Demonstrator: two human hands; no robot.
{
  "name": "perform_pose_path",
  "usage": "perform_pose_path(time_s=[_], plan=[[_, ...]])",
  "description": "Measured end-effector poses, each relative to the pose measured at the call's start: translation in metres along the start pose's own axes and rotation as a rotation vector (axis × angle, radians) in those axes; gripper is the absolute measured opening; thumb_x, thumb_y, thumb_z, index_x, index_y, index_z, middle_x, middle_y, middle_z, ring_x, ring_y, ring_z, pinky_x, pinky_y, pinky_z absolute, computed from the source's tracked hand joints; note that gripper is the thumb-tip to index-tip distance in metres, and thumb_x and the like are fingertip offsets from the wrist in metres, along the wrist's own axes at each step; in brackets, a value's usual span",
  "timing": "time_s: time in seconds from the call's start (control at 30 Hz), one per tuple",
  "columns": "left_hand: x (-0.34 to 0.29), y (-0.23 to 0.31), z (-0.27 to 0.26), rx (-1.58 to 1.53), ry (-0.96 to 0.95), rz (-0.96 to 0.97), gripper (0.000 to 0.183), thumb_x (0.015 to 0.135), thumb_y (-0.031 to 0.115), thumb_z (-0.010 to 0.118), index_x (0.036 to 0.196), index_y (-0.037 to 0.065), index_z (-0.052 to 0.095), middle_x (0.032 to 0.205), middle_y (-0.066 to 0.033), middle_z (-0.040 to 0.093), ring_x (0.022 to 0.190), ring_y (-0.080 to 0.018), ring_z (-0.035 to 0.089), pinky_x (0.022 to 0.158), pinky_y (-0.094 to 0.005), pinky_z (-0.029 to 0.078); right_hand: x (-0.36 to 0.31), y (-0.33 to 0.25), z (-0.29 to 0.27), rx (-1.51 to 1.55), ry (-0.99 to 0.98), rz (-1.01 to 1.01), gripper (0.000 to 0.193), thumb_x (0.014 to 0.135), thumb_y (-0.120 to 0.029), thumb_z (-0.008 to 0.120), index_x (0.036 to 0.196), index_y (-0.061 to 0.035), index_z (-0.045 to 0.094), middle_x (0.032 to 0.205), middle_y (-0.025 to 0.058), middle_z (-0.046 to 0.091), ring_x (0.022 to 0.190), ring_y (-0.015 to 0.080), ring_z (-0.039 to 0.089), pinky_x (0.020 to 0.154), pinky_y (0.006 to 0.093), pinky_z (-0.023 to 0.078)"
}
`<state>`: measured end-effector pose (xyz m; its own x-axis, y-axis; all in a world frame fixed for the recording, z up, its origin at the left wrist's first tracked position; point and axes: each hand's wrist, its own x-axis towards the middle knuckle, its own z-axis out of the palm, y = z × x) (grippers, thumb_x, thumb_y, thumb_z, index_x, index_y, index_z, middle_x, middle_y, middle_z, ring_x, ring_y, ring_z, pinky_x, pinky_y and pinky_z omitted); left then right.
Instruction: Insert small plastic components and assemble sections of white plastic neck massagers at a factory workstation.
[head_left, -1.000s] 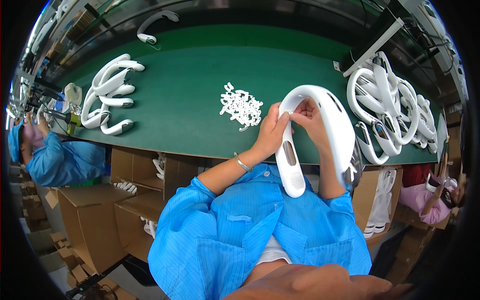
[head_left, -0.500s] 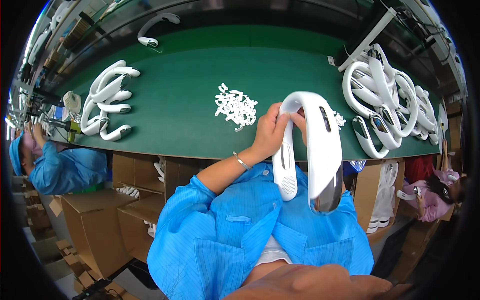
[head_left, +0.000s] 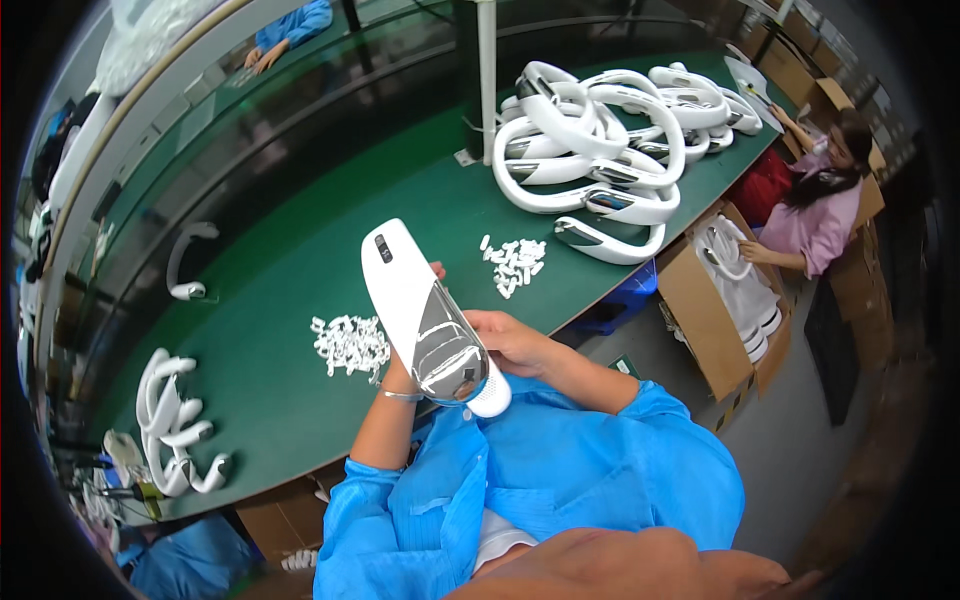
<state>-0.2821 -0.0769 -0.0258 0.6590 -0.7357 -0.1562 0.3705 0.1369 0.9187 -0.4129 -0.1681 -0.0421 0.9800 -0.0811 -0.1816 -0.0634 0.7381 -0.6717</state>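
A white U-shaped neck fan (head_left: 398, 275) with a glossy grey panel is held up in front of my chest, above the table's near edge. My left hand (head_left: 399, 372) is closed round it from behind; the fan hides most of that hand, and only fingertips show past its far side. At the fan's right side my right hand (head_left: 512, 343) has bent fingers against it, their tips out of sight behind the panel. One pile of small white plastic pieces (head_left: 350, 345) lies just left of the fan, and a smaller pile of white pieces (head_left: 516, 267) lies beyond my right hand.
On the green table (head_left: 290, 270), a heap of neck fans (head_left: 600, 150) lies at the far right and several more fans (head_left: 165, 425) at the left. A post (head_left: 487, 80) rises at the back. Right, a person in pink (head_left: 815, 215) reaches toward a cardboard box (head_left: 705, 320).
My view has swung to the right, so the table now runs slantwise. The neck fan has turned, its grey panel now facing up, and my right hand shows beside it.
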Motion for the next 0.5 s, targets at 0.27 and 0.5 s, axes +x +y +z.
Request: perform_pose_path(time_s=[0.27,0.5], plan=[[-0.017,-0.014,0.017,0.740,-0.255,0.363,0.029,0.086,0.006,0.059,0.114,0.001,0.055,0.103,-0.0130,0.065,0.088,-0.0175,0.065,0.076,-0.0274,0.052,-0.055,-0.186,-0.091,-0.181,0.621,-0.737,0.017,0.084,-0.014,0.061,0.097,-0.0039,0.056,0.079,0.0045,0.061,0.066,0.0149,0.062,0.058,0.0307,0.053],[-0.045,-0.068,0.012,0.938,-0.189,0.418,0.018,0.084,0.008,0.062,0.101,0.004,0.063,0.084,-0.0106,0.068,0.069,-0.0204,0.066,0.060,-0.0300,0.052,-0.108,-0.351,-0.203,-0.863,1.341,-0.949,0.046,0.076,-0.034,0.069,0.095,0.0040,0.052,0.067,0.0112,0.063,0.042,0.0131,0.057,0.037,0.0240,0.045]])
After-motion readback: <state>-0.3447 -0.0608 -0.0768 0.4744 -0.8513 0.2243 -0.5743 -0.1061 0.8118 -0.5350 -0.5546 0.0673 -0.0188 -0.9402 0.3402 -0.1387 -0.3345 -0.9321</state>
